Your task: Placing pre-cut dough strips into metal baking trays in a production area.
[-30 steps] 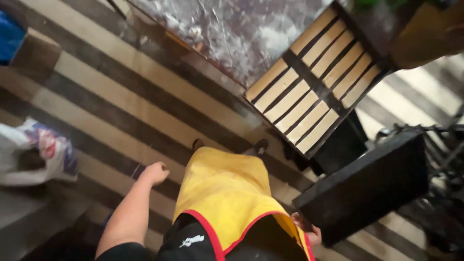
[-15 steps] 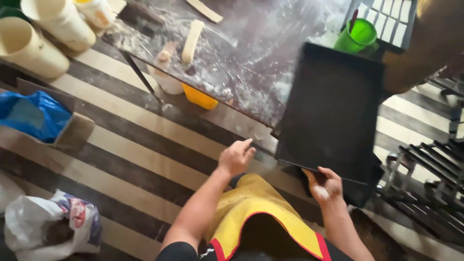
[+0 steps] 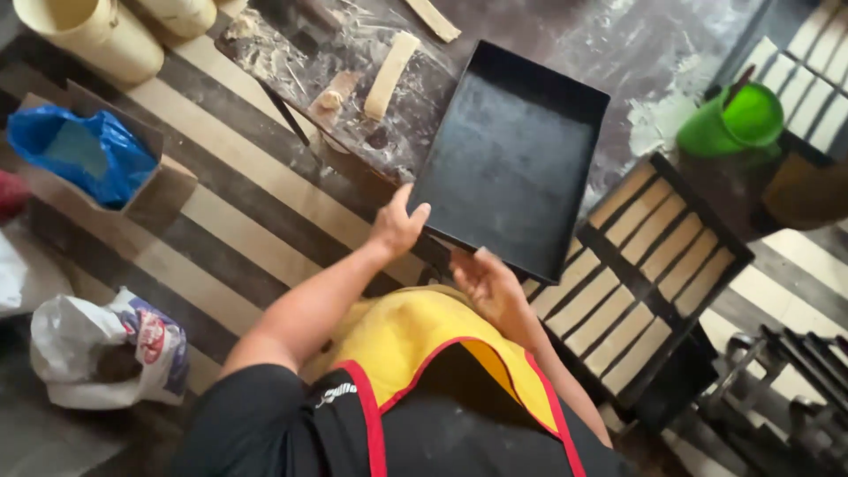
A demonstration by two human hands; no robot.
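Left hand [image 3: 399,225] and right hand [image 3: 491,284] grip the black tray [image 3: 512,159] — white printed bag [image 3: 106,349] lies far left.

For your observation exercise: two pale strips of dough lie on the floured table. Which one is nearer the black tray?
The longer dough strip, just left of the black tray that both hands hold; the other strip lies at the top edge.

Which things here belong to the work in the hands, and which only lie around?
In hand: black baking tray, left hand, right hand, floured table.
Lying about: green cup, blue bag in box, white sack, slatted rack.
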